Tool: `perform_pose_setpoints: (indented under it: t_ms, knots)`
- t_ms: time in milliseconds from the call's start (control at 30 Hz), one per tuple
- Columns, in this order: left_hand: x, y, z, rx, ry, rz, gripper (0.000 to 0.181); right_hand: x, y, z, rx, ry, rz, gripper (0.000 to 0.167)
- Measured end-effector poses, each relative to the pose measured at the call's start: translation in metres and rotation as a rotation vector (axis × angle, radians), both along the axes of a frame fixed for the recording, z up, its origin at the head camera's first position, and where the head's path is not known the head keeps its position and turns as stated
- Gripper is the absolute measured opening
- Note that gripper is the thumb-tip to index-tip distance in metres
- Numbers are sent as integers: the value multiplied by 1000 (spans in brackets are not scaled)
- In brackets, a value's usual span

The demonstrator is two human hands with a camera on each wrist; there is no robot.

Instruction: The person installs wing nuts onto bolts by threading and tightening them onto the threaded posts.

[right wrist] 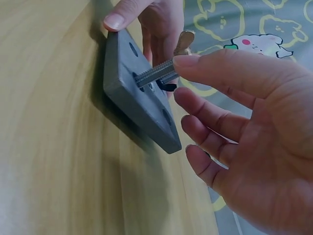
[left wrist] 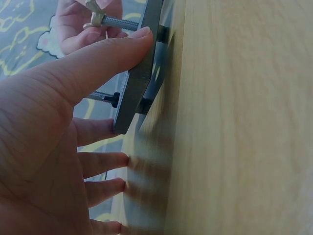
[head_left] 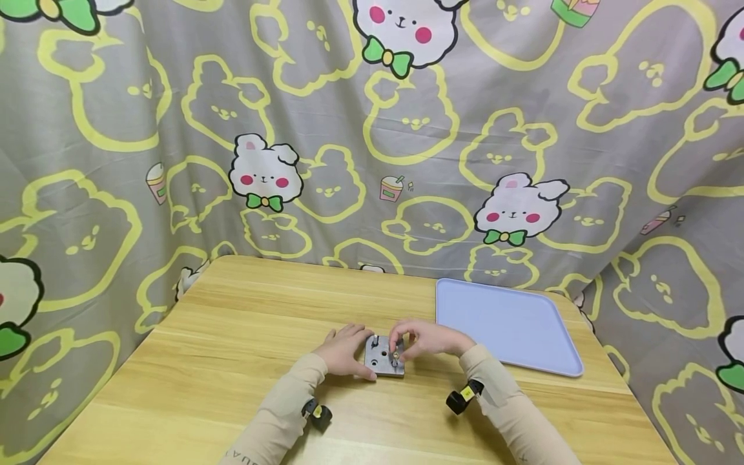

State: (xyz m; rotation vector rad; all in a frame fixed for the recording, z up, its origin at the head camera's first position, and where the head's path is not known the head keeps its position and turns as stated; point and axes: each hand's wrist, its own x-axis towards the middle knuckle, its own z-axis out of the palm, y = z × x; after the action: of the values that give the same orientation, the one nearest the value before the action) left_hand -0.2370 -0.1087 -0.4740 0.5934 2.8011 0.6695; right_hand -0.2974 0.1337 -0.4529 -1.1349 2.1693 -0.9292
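A grey metal plate with several holes lies near the middle of the table. My left hand holds it by its edges, the thumb on the near edge and the other fingers spread at the far side. A threaded bolt stands up from the plate, with a brass wing nut at its upper end. At that wing nut, my right hand pinches with thumb and index finger; its other fingers are loosely bent. A second bolt with a black nut stands at the plate's far left corner.
A pale blue tray lies on the wooden table at the back right. Behind the table hangs a grey patterned curtain. Small black cameras are strapped to both wrists.
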Motion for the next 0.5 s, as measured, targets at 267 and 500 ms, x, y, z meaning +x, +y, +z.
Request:
perform_pose_setpoints:
  t_ms: [267,500]
  knots:
    - [-1,0,-4,3,0,2,96,5,2,-2,-23,14,-8,21]
    - [-1,-1,-2,1,-3,-1,97,7,3,-10,-82,15,-38,17]
